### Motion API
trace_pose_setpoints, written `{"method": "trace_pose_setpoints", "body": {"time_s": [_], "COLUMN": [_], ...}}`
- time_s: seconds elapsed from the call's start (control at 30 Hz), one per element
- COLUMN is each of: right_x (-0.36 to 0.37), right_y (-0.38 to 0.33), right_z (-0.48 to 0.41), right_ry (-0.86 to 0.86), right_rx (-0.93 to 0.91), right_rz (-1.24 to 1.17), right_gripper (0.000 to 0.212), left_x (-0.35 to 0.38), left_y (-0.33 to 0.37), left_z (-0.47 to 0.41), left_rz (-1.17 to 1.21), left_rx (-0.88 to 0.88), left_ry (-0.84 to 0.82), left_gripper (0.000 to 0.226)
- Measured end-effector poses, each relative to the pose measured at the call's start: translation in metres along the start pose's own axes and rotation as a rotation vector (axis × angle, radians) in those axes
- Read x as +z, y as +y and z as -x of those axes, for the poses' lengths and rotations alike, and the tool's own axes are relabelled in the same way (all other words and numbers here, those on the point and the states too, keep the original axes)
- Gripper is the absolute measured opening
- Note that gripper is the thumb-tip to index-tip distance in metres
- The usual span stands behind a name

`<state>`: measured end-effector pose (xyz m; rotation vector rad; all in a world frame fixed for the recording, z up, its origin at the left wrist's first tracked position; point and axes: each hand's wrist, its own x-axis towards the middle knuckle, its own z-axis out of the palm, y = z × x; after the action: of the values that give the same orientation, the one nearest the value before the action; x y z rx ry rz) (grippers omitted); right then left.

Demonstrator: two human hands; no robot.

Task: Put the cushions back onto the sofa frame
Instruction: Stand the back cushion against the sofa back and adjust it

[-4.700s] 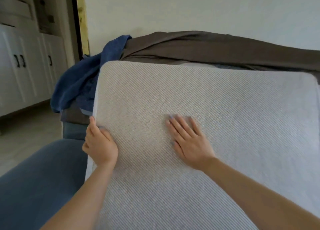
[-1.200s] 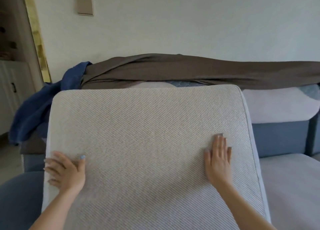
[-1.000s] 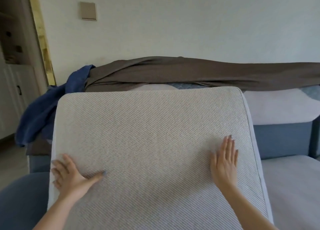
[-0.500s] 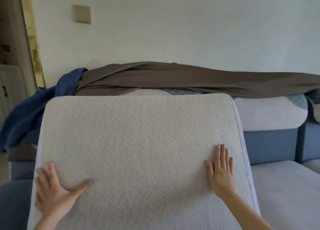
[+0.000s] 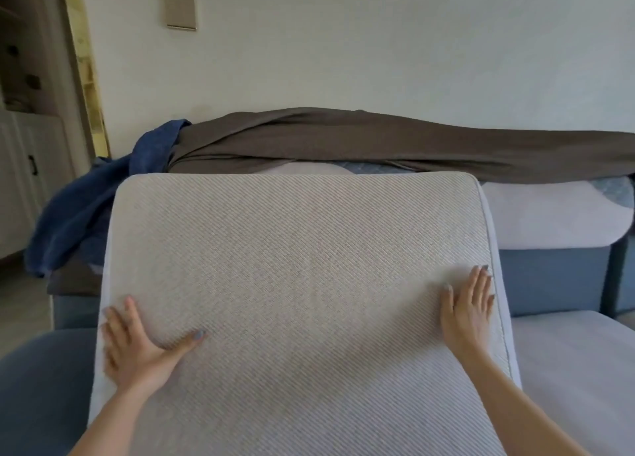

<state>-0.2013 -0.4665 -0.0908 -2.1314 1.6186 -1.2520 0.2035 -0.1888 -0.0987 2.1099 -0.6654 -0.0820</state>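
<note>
head view: a big pale grey cushion (image 5: 302, 277) with a fine diagonal weave fills the middle, its broad face turned toward the camera and its far edge standing in front of the sofa (image 5: 549, 280) back; whether it sits fully down in the frame cannot be told. the left hand (image 5: 137, 349) lies flat on the cushion's near left part, fingers spread and straight (the tips are smeared by blur), thumb stretched out to the right; it presses the fabric and grasps nothing. the right hand (image 5: 467, 308) lies flat near the cushion's right edge, fingers straight and close together, pointing away from the person, likewise pressing with nothing grasped. both bare forearms run in from the bottom corners. a brown cloth (image 5: 378, 139) is draped along the top of the sofa back, behind the cushion's far edge, and a blue cloth (image 5: 86, 211) hangs bunched over the left end, touching the brown one. right of the cushion a pale pad (image 5: 549, 215) rests on the blue back, and below it a light grey seat (image 5: 577, 369) lies just beside the cushion's right edge. a dark blue arm (image 5: 37, 387) of the sofa shows at the lower left, beside the cushion. on the white wall (image 5: 378, 43) behind, a beige plate (image 5: 179, 10) sits high at left. a white cabinet (image 5: 20, 167) with a dark handle stands at the far left on a grey floor (image 5: 20, 301).
</note>
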Motion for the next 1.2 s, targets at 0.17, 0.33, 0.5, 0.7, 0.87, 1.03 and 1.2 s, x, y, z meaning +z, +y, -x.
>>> {"method": "trace_pose_setpoints", "body": {"time_s": [0.17, 0.33, 0.5, 0.7, 0.87, 1.03, 1.2], "right_x": [-0.009, -0.014, -0.022, -0.024, -0.003, 0.005, 0.011], "right_y": [-0.002, 0.003, 0.014, 0.026, 0.03, 0.03, 0.025], "right_z": [-0.005, -0.01, -0.026, -0.017, 0.02, 0.033, 0.045], "right_ry": [-0.04, -0.035, -0.053, -0.052, 0.003, -0.012, -0.174], "right_rx": [0.055, 0.113, 0.112, 0.123, 0.136, 0.172, 0.095], "right_rz": [-0.049, -0.076, -0.106, -0.098, -0.072, -0.103, -0.031], "right_gripper": [0.072, 0.072, 0.074, 0.075, 0.074, 0.084, 0.096], "left_x": [-0.006, -0.007, -0.01, -0.007, -0.004, -0.004, -0.005], "left_y": [0.004, 0.001, 0.005, -0.001, -0.003, -0.003, -0.001], "left_z": [0.008, 0.011, 0.008, 0.006, 0.006, 0.005, 0.006], "left_rz": [0.013, 0.026, 0.043, 0.048, 0.065, 0.063, 0.053], "left_rx": [0.019, 0.021, -0.003, 0.025, 0.042, 0.034, 0.025], "left_ry": [-0.025, -0.073, -0.083, -0.058, -0.047, -0.053, -0.036], "left_gripper": [0.158, 0.158, 0.165, 0.163, 0.16, 0.161, 0.156]}}
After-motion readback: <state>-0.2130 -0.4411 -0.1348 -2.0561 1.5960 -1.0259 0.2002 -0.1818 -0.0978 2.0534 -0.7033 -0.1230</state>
